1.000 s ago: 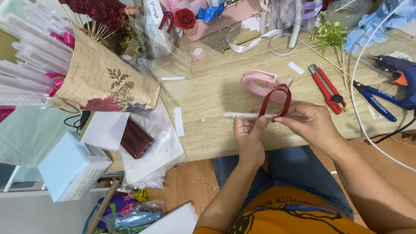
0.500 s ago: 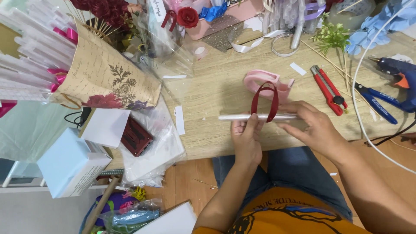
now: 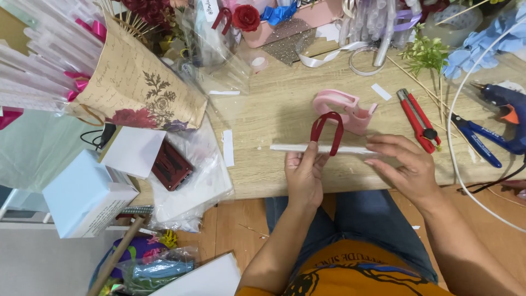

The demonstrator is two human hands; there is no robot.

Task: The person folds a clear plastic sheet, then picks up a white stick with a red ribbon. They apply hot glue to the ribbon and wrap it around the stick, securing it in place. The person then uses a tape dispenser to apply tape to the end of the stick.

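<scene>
Where both hands pinch it, the white stick (image 3: 323,148) carries a dark red ribbon loop (image 3: 327,130).

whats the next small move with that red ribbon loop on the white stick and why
Probably pinch the red ribbon loop flat onto the white stick: the left hand holds its ends there, the loop stands loose above, and the right hand steadies the stick's other end.
</scene>
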